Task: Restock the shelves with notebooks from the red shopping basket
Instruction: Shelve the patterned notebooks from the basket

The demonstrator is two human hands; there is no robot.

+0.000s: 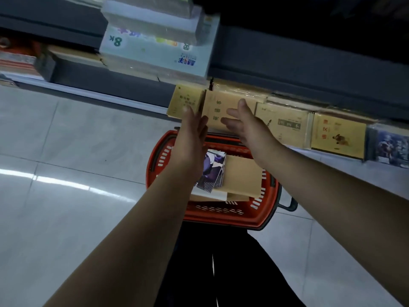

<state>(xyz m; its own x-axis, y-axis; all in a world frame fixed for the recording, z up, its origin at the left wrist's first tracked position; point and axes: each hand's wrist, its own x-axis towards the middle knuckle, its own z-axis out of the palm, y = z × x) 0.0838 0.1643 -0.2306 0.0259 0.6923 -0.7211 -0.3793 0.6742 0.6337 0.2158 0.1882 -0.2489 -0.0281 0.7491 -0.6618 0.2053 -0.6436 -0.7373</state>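
Both hands reach to the lower shelf: left hand [193, 127] flat-fingered against the stack's left edge, right hand [241, 120] spread, gripping nothing, over the kraft notebook [218, 107] at twelve o'clock. Remaining notebooks [241, 173] lie in the red basket [221, 214] at six o'clock, long axis running toward the shelf.

The red shopping basket [221, 214] stands on the floor just in front of the shelf [287, 69], its slotted plastic walls upright and a black handle folded down at its right side. Inside lie several notebooks: plain kraft-brown ones [243, 173] stacked flat, and a purple-and-white illustrated one [213, 168] leaning tilted at their left. On the shelf's lower edge a row of kraft-brown notebooks [285, 125] stands face out, side by side. The one with green characters [218, 111] sits between a smaller brown one [183, 99] and the rest of the row.
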